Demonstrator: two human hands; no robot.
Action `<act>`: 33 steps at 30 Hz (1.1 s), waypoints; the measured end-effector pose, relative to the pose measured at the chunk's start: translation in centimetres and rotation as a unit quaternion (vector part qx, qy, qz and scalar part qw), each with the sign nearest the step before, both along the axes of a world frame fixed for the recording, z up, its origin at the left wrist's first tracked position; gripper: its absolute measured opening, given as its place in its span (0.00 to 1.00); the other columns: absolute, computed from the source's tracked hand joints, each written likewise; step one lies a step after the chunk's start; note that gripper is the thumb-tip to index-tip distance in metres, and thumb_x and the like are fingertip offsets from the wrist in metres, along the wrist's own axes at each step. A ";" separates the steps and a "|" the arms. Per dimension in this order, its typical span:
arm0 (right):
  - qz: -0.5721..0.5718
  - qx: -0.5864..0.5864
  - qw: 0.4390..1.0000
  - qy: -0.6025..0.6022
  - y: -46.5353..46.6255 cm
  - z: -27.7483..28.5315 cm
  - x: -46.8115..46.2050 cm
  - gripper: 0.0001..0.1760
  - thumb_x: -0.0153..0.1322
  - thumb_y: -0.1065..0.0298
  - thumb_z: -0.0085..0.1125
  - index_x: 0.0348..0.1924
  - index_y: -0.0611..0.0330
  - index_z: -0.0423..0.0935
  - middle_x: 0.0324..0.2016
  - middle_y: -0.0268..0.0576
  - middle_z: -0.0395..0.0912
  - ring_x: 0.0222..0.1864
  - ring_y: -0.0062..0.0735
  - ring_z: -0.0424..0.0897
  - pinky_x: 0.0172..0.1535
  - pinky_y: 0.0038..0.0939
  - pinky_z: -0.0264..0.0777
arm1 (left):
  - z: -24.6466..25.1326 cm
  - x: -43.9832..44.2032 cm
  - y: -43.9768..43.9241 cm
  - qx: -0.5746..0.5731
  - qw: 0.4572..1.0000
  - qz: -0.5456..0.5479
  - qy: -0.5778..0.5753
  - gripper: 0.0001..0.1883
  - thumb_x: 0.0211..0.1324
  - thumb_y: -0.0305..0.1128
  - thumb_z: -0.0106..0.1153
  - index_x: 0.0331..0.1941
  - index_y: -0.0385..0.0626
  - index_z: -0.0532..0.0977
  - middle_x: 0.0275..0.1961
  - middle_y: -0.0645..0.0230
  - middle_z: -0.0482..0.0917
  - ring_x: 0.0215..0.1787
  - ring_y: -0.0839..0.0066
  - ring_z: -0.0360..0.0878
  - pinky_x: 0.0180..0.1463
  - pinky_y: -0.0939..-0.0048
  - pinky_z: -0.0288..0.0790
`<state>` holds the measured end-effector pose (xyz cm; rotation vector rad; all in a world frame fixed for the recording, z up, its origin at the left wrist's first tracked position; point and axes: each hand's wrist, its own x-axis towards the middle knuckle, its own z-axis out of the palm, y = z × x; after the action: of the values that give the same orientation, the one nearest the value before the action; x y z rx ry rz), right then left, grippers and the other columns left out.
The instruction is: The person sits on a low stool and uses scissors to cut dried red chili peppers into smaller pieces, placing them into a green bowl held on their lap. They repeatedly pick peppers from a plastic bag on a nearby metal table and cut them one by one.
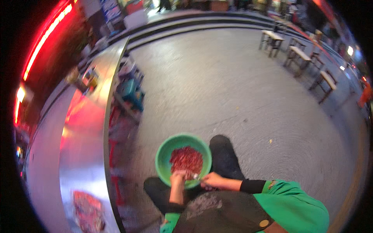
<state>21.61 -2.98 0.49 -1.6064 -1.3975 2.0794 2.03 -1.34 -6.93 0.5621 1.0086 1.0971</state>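
Observation:
A green plastic basin [162, 157] rests at my lap between my knees, holding a heap of red, raw-looking chopped meat [186, 160]. Over the near edge of the meat is my left hand [179, 174]; whether its fingers grip something is too small and blurred to tell. My right hand [211, 180] is at the basin's near right rim, closed on the handle of a small metal utensil [195, 176], seemingly a spoon, whose bright end points toward my left hand.
A long metal-topped table [84, 139] runs along my left, with a reddish slab that looks like meat [88, 211] near me and containers [91, 79] farther off. Teal crates [130, 91] stand beside it. Small tables [300, 54] are at the right, steps [192, 21] ahead.

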 end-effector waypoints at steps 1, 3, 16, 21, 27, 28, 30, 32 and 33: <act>0.019 0.008 1.000 -0.019 0.2 -0.2 0.0 0.05 0.61 0.67 0.56 0.27 0.58 0.77 0.15 0.34 0.73 0.14 0.19 0.69 0.16 0.23 0.62 | -0.2 -0.2 -0.1 0.001 0.999 0.047 0.010 0.09 0.42 0.22 0.44 0.11 0.43 0.62 0.16 0.69 0.65 0.20 0.75 0.62 0.26 0.76 0.57; 0.023 0.055 0.998 -0.021 0.6 -0.7 -0.3 0.09 0.63 0.68 0.51 0.34 0.62 0.75 0.22 0.36 0.75 0.20 0.18 0.71 0.22 0.20 0.65 | -0.2 -0.8 0.1 -0.009 0.992 0.120 -0.022 0.02 0.47 0.20 0.48 0.27 0.36 0.70 0.23 0.65 0.71 0.22 0.75 0.69 0.25 0.75 0.64; 0.030 0.121 0.992 -0.019 0.4 -1.1 -0.9 0.19 0.57 0.60 0.60 0.35 0.66 0.75 0.23 0.41 0.77 0.27 0.22 0.75 0.32 0.26 0.68 | 2.4 0.1 -0.8 -0.110 0.978 0.176 0.018 0.05 0.51 0.22 0.50 0.33 0.36 0.67 0.29 0.63 0.74 0.29 0.72 0.75 0.35 0.74 0.72; 0.031 0.090 0.995 0.008 0.7 -0.6 -0.8 0.16 0.57 0.63 0.60 0.34 0.65 0.76 0.20 0.37 0.75 0.23 0.20 0.73 0.28 0.24 0.66 | 2.9 -0.6 -1.9 -0.143 0.983 0.115 0.018 0.06 0.50 0.24 0.53 0.33 0.38 0.69 0.28 0.67 0.74 0.26 0.78 0.72 0.30 0.80 0.69; 0.015 -0.060 0.998 0.033 1.4 0.1 -1.5 0.11 0.59 0.67 0.57 0.33 0.60 0.71 0.14 0.30 0.66 0.11 0.16 0.63 0.14 0.18 0.54 | 3.2 -0.8 -2.1 -0.134 0.986 0.046 0.092 0.05 0.51 0.27 0.54 0.32 0.39 0.72 0.25 0.71 0.74 0.22 0.84 0.68 0.24 0.85 0.62; 0.008 -0.073 0.997 0.036 1.4 0.2 -1.4 0.09 0.58 0.66 0.57 0.28 0.59 0.71 0.13 0.30 0.66 0.11 0.17 0.63 0.13 0.19 0.54 | 3.2 -0.8 -2.0 -0.139 0.985 0.035 0.098 0.05 0.51 0.28 0.54 0.31 0.39 0.73 0.24 0.71 0.74 0.22 0.84 0.68 0.23 0.85 0.62; -0.015 -0.119 0.992 0.047 1.3 0.4 -1.3 0.06 0.58 0.66 0.54 0.23 0.57 0.71 0.12 0.31 0.66 0.09 0.17 0.62 0.11 0.18 0.52 | 3.2 -0.8 -2.0 -0.150 0.982 0.023 0.116 0.06 0.52 0.28 0.53 0.32 0.39 0.73 0.25 0.71 0.74 0.23 0.84 0.68 0.23 0.84 0.63; -0.002 -0.109 0.993 0.047 1.2 0.5 -1.1 0.05 0.58 0.66 0.54 0.23 0.57 0.72 0.12 0.30 0.66 0.10 0.16 0.62 0.11 0.18 0.52 | 3.1 -0.7 -2.1 -0.165 0.976 0.022 0.140 0.07 0.53 0.28 0.52 0.34 0.38 0.72 0.26 0.70 0.75 0.23 0.83 0.70 0.24 0.84 0.64; 0.001 -0.117 0.993 0.035 1.1 0.5 -1.0 0.05 0.58 0.66 0.53 0.23 0.57 0.72 0.12 0.30 0.66 0.10 0.16 0.62 0.11 0.18 0.52 | 3.1 -0.6 -2.2 -0.168 0.977 0.033 0.125 0.07 0.54 0.27 0.51 0.35 0.38 0.72 0.26 0.69 0.75 0.24 0.82 0.71 0.25 0.84 0.66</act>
<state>20.57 -1.89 1.01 -1.5947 -1.1710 2.3511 1.40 -3.52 -3.84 0.3995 1.4074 0.9001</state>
